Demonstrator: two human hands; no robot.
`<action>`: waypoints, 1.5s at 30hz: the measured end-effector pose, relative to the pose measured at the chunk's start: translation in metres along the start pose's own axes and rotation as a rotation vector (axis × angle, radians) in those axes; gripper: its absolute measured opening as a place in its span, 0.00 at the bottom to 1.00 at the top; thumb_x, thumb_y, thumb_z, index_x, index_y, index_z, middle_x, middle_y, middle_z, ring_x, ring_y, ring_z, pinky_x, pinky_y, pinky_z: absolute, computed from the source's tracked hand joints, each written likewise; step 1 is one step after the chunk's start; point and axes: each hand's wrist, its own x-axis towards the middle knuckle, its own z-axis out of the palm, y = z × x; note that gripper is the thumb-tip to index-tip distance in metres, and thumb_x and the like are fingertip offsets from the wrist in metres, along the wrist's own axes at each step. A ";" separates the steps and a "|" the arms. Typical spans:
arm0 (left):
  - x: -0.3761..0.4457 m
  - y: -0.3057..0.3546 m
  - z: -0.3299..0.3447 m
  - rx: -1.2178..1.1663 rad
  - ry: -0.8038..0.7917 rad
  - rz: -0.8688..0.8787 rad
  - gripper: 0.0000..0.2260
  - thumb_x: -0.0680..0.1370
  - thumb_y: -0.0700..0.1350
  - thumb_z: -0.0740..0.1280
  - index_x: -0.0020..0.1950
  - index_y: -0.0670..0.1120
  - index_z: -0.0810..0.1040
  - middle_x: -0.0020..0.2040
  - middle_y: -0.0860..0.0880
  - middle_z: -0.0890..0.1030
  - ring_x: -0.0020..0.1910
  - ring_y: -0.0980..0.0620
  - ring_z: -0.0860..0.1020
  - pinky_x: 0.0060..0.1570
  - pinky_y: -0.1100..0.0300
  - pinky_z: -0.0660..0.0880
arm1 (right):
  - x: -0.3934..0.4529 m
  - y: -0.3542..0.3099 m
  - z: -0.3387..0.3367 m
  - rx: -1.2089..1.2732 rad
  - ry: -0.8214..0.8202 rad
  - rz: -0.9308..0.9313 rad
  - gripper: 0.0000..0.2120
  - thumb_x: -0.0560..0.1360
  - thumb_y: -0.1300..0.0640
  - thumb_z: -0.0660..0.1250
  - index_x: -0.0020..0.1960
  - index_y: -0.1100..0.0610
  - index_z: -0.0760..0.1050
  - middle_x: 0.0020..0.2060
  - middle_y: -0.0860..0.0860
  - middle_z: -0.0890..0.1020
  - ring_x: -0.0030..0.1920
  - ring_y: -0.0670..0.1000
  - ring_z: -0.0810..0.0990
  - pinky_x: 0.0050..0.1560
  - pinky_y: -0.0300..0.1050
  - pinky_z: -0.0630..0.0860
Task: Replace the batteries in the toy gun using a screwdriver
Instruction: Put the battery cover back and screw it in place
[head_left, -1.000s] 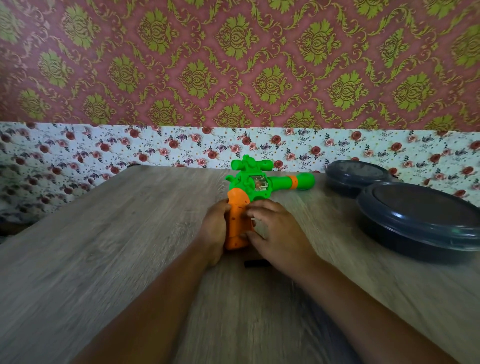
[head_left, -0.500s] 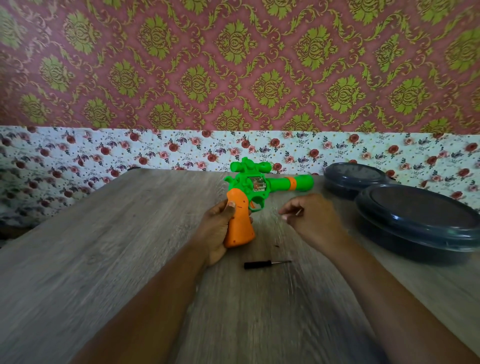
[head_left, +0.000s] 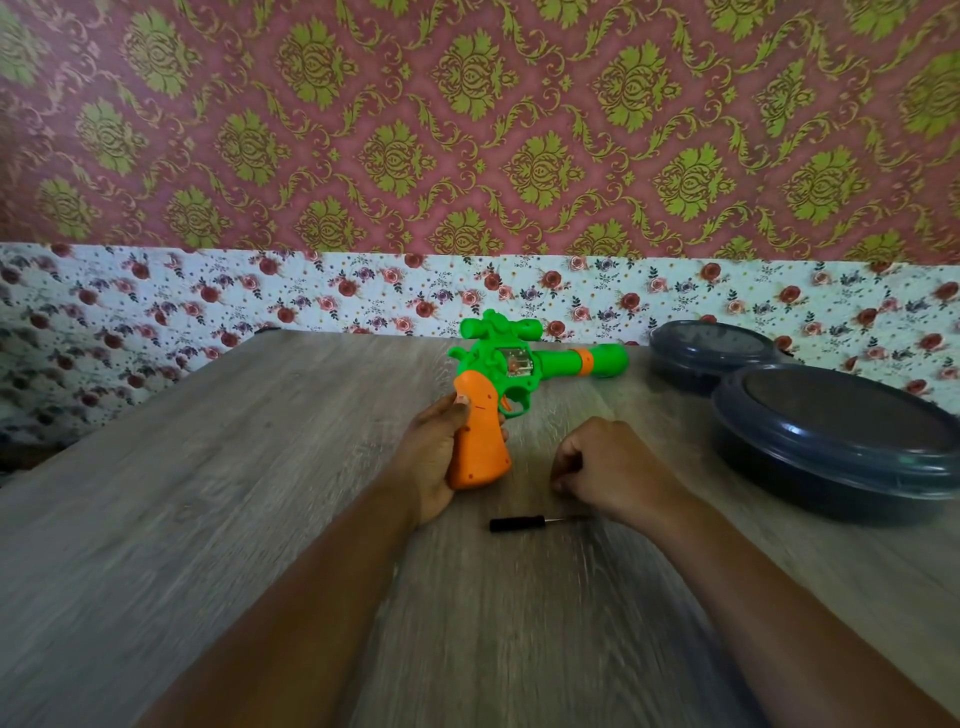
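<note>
A: Where is the gun (head_left: 511, 374)?

B: Above the table (head_left: 208, 493) at mid-frame, on its side, the green barrel pointing to 3 o'clock and the orange grip hanging toward 6. A clear window shows in the green body.

A: And the left hand (head_left: 434, 457)?

B: It wraps the grip from the 9 o'clock side, thumb laid across the upper orange face, fingers curled behind. The forearm runs up from 7 o'clock, nearly straight.

A: The right hand (head_left: 613, 470)?

B: It sits at the gun's 4 o'clock, apart from it, knuckles up, fingers curled into a loose fist. Whether something small is pinched inside cannot be told; the fingertips are hidden. Its forearm comes in from 5 o'clock.

A: The screwdriver (head_left: 524, 522)?

B: Flat on the table at 6 o'clock of the gun, black handle to the left, thin shaft pointing right, its tip just under the right hand's heel. Neither hand grips it.

A: Anything else?

B: Two dark round lidded tubs (head_left: 831, 441) stand at 3 o'clock, one behind the other.
</note>
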 end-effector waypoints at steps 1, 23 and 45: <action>0.000 0.000 0.000 -0.002 -0.006 -0.002 0.20 0.82 0.45 0.56 0.74 0.41 0.63 0.50 0.41 0.80 0.45 0.46 0.80 0.45 0.50 0.77 | 0.000 0.000 0.001 -0.019 0.005 -0.008 0.04 0.68 0.62 0.71 0.42 0.55 0.82 0.42 0.51 0.82 0.41 0.48 0.78 0.38 0.36 0.72; -0.005 -0.001 0.012 0.181 0.030 0.078 0.17 0.81 0.43 0.58 0.70 0.45 0.70 0.60 0.42 0.80 0.57 0.43 0.79 0.59 0.45 0.75 | 0.000 -0.027 0.021 0.470 0.308 -0.163 0.05 0.65 0.64 0.69 0.33 0.56 0.75 0.26 0.48 0.76 0.27 0.43 0.71 0.29 0.30 0.65; -0.013 0.000 0.021 0.131 -0.030 0.054 0.17 0.82 0.42 0.56 0.71 0.45 0.67 0.37 0.54 0.83 0.36 0.56 0.81 0.43 0.57 0.77 | 0.003 -0.024 0.024 0.571 0.200 0.043 0.13 0.77 0.59 0.56 0.34 0.57 0.66 0.27 0.50 0.69 0.28 0.47 0.66 0.30 0.44 0.60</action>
